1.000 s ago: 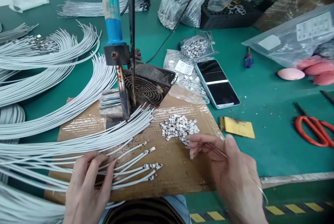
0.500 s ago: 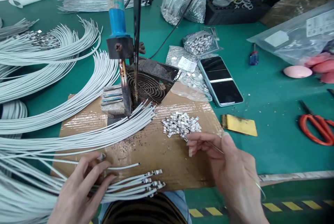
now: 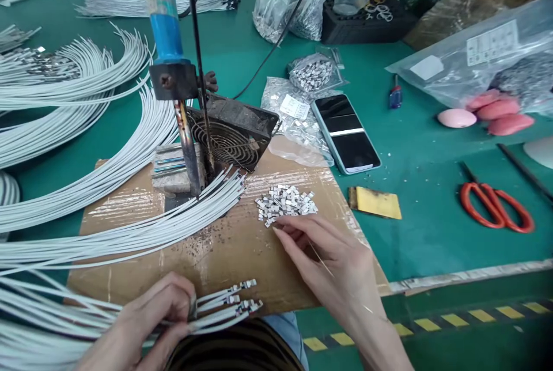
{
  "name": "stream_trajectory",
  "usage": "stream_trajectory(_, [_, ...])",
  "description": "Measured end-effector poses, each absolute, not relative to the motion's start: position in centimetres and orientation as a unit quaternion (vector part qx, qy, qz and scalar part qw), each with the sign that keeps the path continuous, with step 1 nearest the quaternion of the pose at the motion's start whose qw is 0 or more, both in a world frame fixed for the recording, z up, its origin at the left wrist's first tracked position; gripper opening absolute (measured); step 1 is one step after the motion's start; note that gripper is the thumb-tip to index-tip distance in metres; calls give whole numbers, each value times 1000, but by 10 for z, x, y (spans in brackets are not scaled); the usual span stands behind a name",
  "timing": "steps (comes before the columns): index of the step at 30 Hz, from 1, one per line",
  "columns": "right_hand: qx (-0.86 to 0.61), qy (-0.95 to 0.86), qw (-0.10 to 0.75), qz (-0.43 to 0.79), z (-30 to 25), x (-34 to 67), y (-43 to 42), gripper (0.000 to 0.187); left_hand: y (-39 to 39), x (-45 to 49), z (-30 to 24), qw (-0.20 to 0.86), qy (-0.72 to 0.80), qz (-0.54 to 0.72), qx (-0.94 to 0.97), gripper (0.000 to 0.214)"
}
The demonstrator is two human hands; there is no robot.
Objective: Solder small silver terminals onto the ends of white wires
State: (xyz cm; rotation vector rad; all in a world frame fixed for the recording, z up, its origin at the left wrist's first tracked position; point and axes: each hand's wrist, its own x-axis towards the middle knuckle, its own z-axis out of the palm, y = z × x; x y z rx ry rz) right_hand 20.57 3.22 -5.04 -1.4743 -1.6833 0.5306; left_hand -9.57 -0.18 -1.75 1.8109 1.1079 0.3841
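My left hand is closed around white wires at the near edge of the cardboard. Small metal connectors sit on the ends of several of them, right of my fingers. My right hand reaches to the near edge of a pile of small metal connectors, thumb and index finger almost together. Whether a connector is between those fingertips, I cannot make out. A thin solder wire runs through this hand and over the wrist. Loose white wires lie beyond my hands, under the blue soldering iron.
The iron's tip points down beside a dark fan and a metal block. A phone, yellow sponge, red scissors and small screwdriver lie right. Wire bundles cover the left.
My right hand has moved left to the connector pile, its fingertips coming together. My left hand has closed more over the wires; the single bare-ended wire beside it no longer shows. The view has shifted right.
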Motion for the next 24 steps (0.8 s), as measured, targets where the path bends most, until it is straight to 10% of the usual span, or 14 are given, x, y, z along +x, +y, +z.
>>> stream_trajectory(16, [-581,-707,379,139,-48,198,38,9,22,-31,-24,597,584,342,431,23])
stream_trajectory(24, [-634,-511,453,364,-42,169,28,10,22,-28,-13,618,602,363,351,32])
